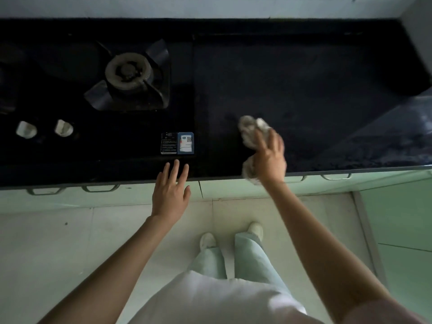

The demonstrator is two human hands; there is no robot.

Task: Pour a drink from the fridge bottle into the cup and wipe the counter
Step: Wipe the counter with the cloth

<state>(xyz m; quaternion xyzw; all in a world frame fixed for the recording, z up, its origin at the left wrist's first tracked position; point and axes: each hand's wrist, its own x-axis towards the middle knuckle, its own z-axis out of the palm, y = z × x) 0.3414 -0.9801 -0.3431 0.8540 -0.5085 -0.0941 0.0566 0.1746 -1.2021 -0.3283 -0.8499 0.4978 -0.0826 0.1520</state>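
A crumpled grey-white rag (pixel 251 130) lies bunched on the dark counter (pixel 304 94), near its front edge. My right hand (pixel 270 155) grips the rag, fingers curled over it, with part of the cloth hanging out below the palm. My left hand (pixel 171 190) hovers at the counter's front edge with straight, spread fingers and holds nothing. No bottle or cup is in view.
A black gas hob (pixel 131 73) with one burner and two white knobs (pixel 44 129) fills the counter's left part. Two labels (pixel 177 143) sit at its front right corner. Pale green drawers with handles run below the edge. A wall closes the right end.
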